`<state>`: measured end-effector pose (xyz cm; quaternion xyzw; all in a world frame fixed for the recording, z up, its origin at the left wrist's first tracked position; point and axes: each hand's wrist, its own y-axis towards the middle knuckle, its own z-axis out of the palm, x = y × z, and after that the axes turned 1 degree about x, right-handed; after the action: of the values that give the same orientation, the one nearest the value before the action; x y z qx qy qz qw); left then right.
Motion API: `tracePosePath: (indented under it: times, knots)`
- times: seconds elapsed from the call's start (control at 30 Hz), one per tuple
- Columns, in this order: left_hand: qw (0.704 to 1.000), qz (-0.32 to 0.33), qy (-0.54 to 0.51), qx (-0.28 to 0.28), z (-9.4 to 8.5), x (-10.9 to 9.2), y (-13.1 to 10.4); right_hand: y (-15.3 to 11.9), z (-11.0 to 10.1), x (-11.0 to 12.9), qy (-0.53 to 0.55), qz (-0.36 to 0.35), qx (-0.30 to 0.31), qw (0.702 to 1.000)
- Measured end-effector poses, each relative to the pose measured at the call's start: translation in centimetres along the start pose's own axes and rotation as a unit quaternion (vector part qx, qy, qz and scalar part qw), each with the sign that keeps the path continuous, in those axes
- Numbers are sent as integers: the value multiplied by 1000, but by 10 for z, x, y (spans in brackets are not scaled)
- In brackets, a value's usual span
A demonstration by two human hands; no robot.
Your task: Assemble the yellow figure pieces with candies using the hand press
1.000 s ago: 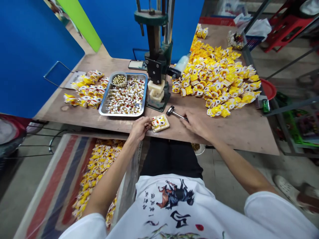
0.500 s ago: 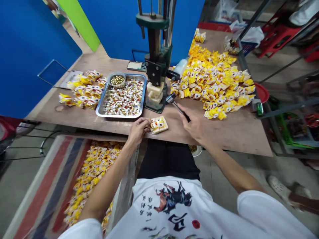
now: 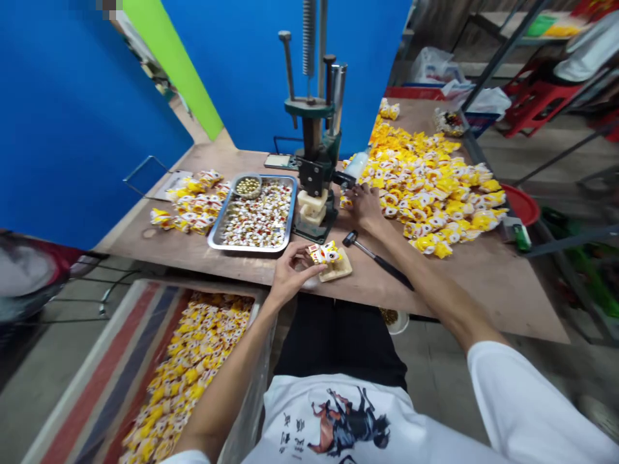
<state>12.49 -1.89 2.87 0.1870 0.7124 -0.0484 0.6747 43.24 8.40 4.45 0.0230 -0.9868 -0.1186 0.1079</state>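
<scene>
From the head camera, the left hand (image 3: 290,274) pinches a small yellow toy figure (image 3: 325,253) just above a pale block (image 3: 337,270) at the table's near edge. The right hand (image 3: 365,205) reaches into the big yellow toy pile (image 3: 435,183), fingers curled; I cannot tell their grip. A hammer (image 3: 374,256) lies between.

The toy figure (image 3: 325,253) pinched in the left hand (image 3: 290,276) is yellow, white and red, over a pale cream block (image 3: 338,270). The heap of figures (image 3: 430,187) by the right hand (image 3: 365,206) is mostly yellow with white and red touches. The hammer (image 3: 374,256) is black-handled with a dark head. The bench (image 3: 483,283) is brown wood, the press (image 3: 316,148) dark green, the tray (image 3: 285,225) silver, the wall (image 3: 72,129) bright blue with a lime stripe.
</scene>
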Motion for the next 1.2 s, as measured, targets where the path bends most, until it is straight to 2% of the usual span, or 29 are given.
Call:
tracePosePath:
  times: [0.07,0.13,0.23,0.3,0.33,0.4,0.5,0.6,0.67,0.73,0.77,0.8,0.83,0.87,0.9,0.93,0.97,1.0,1.07,1.13,1.2]
  knots:
    - [998,6,-2,-59,-40,-10,2,10,7,-5,19,3,-1,1000]
    - [984,7,36,-175,-99,-15,2,5,7,-16,77,11,-57,995]
    - [925,10,123,-360,-193,-5,2,-23,-7,-33,231,51,-136,962]
    - [884,-13,177,-432,-240,10,5,-49,-19,-38,332,100,-133,929]
    - [872,-28,201,-446,-255,18,8,-62,-25,-37,373,123,-119,912]
    - [866,-52,237,-438,-272,31,19,-88,-34,-30,441,151,-81,881]
    - [874,-72,256,-406,-276,37,41,-118,-39,-14,521,180,-19,834]
    - [868,-58,270,-413,-262,27,58,-139,-40,7,580,210,16,787]
    - [859,-16,277,-430,-232,17,58,-149,-38,24,601,196,-5,775]
    - [880,18,240,-409,-179,5,46,-156,-34,44,605,149,-50,781]
    - [908,25,180,-378,-145,-2,36,-159,-30,55,604,125,-75,784]
    - [953,2,98,-285,-108,-10,22,-161,-26,66,603,106,-100,784]
    - [982,-39,14,-186,-71,-18,8,-164,-22,78,603,93,-123,783]
    - [990,-85,-62,-93,-35,-25,-6,-166,-17,89,598,88,-146,783]
    - [984,-123,-130,-21,-3,-31,-19,-169,-13,99,586,86,-169,788]
    - [973,-144,-181,10,24,-36,-29,-173,-9,108,566,85,-188,798]
    - [963,-160,-214,16,44,-39,-36,-176,-5,115,542,81,-204,811]
    - [957,-171,-235,4,58,-39,-40,-179,-2,121,516,74,-213,826]
    - [954,-180,-235,-51,65,-34,-41,-182,1,125,478,55,-204,853]
    - [961,-161,-185,-124,53,-25,-32,-181,3,121,463,31,-167,870]
    - [969,-108,-103,-195,35,-13,-16,-177,4,110,457,18,-133,879]
